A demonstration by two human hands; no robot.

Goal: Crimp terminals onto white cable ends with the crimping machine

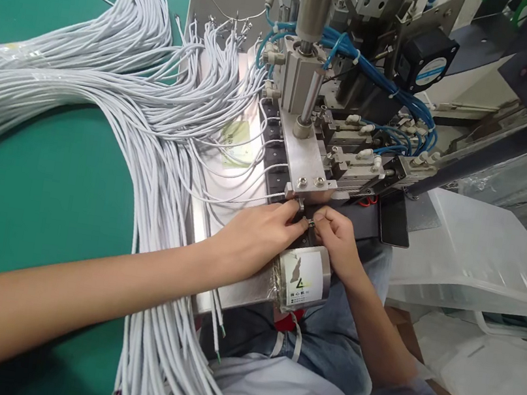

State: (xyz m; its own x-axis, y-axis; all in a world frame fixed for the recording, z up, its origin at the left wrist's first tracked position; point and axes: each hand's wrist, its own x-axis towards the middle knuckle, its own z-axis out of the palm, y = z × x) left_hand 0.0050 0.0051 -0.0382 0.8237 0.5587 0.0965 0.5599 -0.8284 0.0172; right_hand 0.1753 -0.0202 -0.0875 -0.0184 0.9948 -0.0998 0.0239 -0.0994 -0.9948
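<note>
My left hand (263, 232) reaches in from the left, thumb and forefinger closed at the front of the machine's black track (277, 156). Facing it from the right, my right hand (340, 241) is closed in a pinch. A small metal connector (311, 223) shows between the fingertips of both hands; fingers hide most of it. Just above them is the machine's metal press block (305, 164). Several thin white cables (247, 203) run from the bundle to the track. Below the hands sits a rounded metal cover (306, 276) with a warning label.
Thick bundles of white cables (125, 94) lie across the green table mat (43, 211) and hang over its front edge. Blue air hoses (380, 76) and cylinders fill the machine's upper part. A translucent plastic bin (482, 256) stands to the right, beside a small black plate (393, 218).
</note>
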